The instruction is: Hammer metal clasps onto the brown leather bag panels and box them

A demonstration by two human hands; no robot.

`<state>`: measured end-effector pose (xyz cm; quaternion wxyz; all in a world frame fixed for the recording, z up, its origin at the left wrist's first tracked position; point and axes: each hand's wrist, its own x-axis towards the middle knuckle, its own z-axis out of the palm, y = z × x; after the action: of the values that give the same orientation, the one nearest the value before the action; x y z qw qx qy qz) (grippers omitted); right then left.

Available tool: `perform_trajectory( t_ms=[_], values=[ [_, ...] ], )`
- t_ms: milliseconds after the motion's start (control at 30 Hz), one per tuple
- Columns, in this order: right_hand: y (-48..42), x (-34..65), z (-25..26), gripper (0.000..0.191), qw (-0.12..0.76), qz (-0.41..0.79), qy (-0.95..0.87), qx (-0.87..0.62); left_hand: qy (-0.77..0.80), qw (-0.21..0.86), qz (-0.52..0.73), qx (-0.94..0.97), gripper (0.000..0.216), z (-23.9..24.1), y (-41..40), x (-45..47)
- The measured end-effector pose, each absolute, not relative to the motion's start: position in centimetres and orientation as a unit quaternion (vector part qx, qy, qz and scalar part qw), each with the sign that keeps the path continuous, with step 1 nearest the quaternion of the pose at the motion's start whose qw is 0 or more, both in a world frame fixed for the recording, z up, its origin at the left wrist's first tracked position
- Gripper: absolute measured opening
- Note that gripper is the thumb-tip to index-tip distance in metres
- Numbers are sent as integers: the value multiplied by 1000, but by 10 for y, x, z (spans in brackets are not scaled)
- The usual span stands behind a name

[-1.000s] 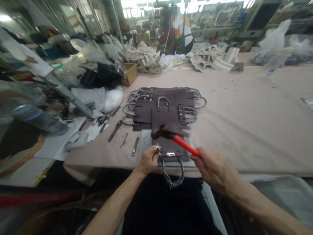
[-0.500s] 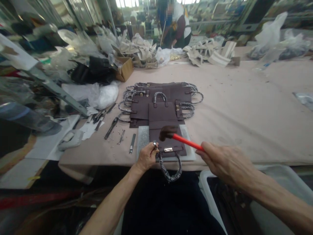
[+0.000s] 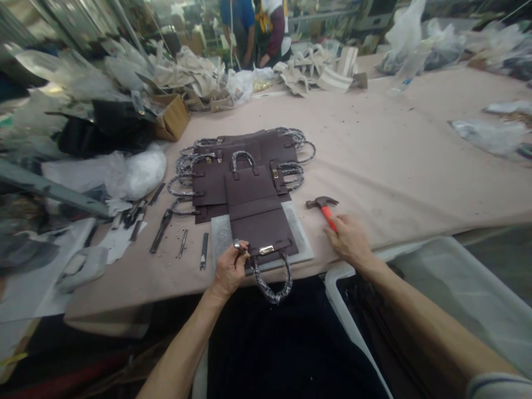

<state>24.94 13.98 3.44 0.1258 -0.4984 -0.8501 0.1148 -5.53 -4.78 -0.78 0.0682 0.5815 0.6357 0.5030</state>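
A dark brown bag panel (image 3: pixel 261 230) with a gold clasp and a wrapped handle lies on a grey slab (image 3: pixel 301 233) at the table's near edge. My left hand (image 3: pixel 228 270) is closed on a small metal punch (image 3: pixel 237 244) held upright at the panel's left corner. My right hand (image 3: pixel 349 239) rests on the table to the right of the slab, fingers closed round the red handle of a hammer (image 3: pixel 322 205) that lies flat on the cloth.
A stack of matching brown panels (image 3: pixel 245 160) lies behind the slab. Small tools and pins (image 3: pixel 183 241) lie to the left, beside plastic bags and a cardboard box (image 3: pixel 172 113). A white bin (image 3: pixel 457 299) stands at my right. People stand at the far end of the table.
My right hand swung the hammer away from the panel and down to the right, so it now lies on the table. My left hand kept the punch in place. The camera tilted.
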Motion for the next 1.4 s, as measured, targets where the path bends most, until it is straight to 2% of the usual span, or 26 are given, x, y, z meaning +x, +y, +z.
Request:
perform_trajectory(
  t_ms=[67,167,300,433,500,733,933,1100,1400],
  values=[
    [128,229,30,39,200,137,-891,-384,640,74,491,586,10,-5,-49,-56],
    [111,202,19,43,209,197,-919,-271,653,93,482,576,11,-1,-50,-57],
    [98,191,2,54,213,240,-905,-280,689,166,509,488,17,-1,-52,-57],
    [94,193,-3,55,226,246,-894,-298,666,260,635,292,30,-4,-50,-61],
    [92,192,-2,53,234,245,-889,-306,645,272,662,269,33,-1,-46,-61],
    [82,186,-5,49,312,242,-864,-311,625,267,604,416,23,26,-9,-19],
    [70,197,-12,14,362,209,-874,-247,641,292,568,426,22,16,6,0],
    [70,205,-12,25,321,215,-896,-220,609,289,592,441,17,13,2,0],
    [71,205,-11,28,292,241,-895,-238,591,226,542,553,12,18,5,3]
  ],
)
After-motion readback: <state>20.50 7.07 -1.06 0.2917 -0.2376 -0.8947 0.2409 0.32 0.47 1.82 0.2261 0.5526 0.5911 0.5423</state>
